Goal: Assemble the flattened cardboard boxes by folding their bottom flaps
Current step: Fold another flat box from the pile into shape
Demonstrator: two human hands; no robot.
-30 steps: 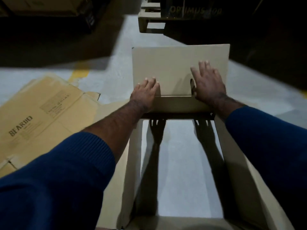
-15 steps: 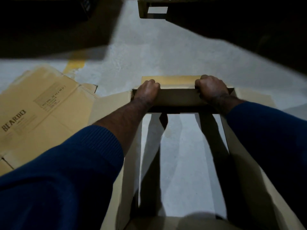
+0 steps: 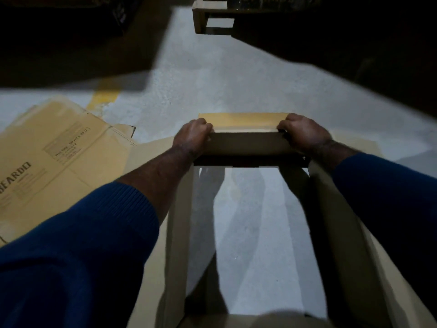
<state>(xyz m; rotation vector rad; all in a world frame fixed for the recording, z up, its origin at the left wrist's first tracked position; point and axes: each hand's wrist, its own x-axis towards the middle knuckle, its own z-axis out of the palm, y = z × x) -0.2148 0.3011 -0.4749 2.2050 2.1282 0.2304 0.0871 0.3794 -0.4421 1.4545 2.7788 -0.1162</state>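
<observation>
1. Nearest, the opened box (image 3: 177, 233) stands as an open tube; the floor (image 3: 250, 221) shows through it; its side walls run away from the person.
2. At the far wall (image 3: 246, 144), the left hand (image 3: 192, 136) and the right hand (image 3: 300, 132) curl over the top edge, one at each corner, gripping the cardboard; neither is nearer.
3. Just beyond the knuckles lies the far flap (image 3: 243, 120), bent outward; its long axis runs left to right between the hands; closing it probably means drawing it back toward the person.
4. To the far left, flattened boxes (image 3: 59, 162) lie on the floor, well apart from the hands.
</observation>
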